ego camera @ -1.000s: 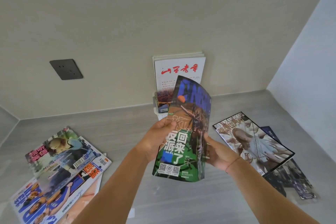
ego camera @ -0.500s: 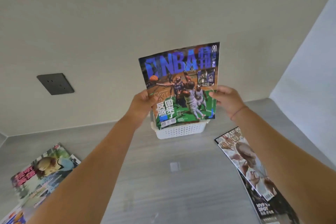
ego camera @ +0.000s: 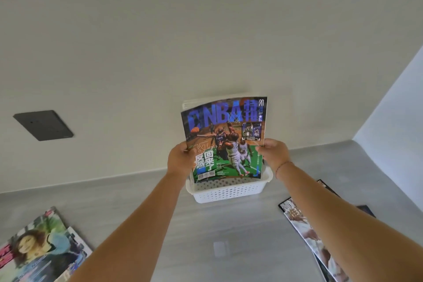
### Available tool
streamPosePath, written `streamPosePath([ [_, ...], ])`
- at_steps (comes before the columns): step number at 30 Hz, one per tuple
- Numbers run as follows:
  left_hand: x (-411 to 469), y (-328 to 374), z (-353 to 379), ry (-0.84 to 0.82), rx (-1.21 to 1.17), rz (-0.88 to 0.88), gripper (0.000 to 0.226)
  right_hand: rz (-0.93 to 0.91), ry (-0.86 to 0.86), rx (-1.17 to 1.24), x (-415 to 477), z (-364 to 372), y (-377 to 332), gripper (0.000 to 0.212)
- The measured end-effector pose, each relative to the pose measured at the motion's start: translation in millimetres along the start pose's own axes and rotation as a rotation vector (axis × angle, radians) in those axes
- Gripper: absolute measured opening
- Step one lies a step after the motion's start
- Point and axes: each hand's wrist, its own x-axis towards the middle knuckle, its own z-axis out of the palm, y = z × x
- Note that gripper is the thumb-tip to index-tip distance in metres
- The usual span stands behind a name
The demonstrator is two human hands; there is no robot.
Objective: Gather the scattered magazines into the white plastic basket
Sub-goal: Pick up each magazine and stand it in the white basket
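— Wall, pale and plain, across the whole back; at the far right, side wall, paler yet; below both, grey counter running side to side.

— And on the counter?

— At the near left, pile of magazines, face-up, portrait on the top cover. At the right, at least 2 more magazines, overlapping, partly hidden under the right forearm.

— Basket?

— At the back of the counter, white plastic basket, close against the wall, sides perforated.

— Task's thing, then?

— NBA magazine, upright, cover toward the camera, lower edge down in the basket's mouth. Touching the bottom or not: impossible to tell.

— Grips?

— On the NBA magazine's left edge, left grip, closed round it. On its right edge, right grip, pinching, thumb in front, fingers behind.

— Anything smaller?

— On the wall, far left, dark socket plate. Behind the NBA magazine, top corner of a white magazine standing in the basket. Between the forearms, small pale rectangle on the counter, too blurred to name. Round the right wrist, thin red cord.
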Motion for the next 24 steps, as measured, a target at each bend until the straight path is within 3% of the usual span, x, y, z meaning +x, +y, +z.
streamPosePath([
  [2,3.0,-8.5,5.2,0.027,0.022,-0.018,0.023,-0.016,0.010,-0.096,3.1,2.4,5.0,0.012],
  [4,5.4,-15.8,8.2,0.083,0.019,-0.057,0.015,-0.018,0.028,-0.220,6.2,2.3,6.8,0.020],
  [6,4.9,-20.8,8.7,0.143,0.006,-0.087,0.019,0.036,0.049,-0.231,8.8,1.9,9.8,0.009],
  [10,6.5,-31.8,13.1,0.072,0.060,-0.093,0.036,0.040,0.016,-0.266,10.2,4.5,14.8,0.034],
  [15,9.4,-31.9,23.1,0.085,0.169,-0.055,0.028,-0.063,-0.043,-0.363,14.1,15.6,5.8,0.029],
  [19,11.5,-32.6,20.8,0.113,0.154,-0.056,0.028,-0.116,-0.074,-0.279,13.0,14.8,3.1,0.041],
  [22,8.8,-32.3,20.1,0.082,0.129,-0.041,0.027,-0.106,-0.116,-0.308,12.6,13.4,10.1,0.035],
  [24,8.0,-30.9,21.4,0.062,0.132,-0.046,0.027,-0.079,-0.135,-0.305,15.0,13.7,17.1,0.021],
])
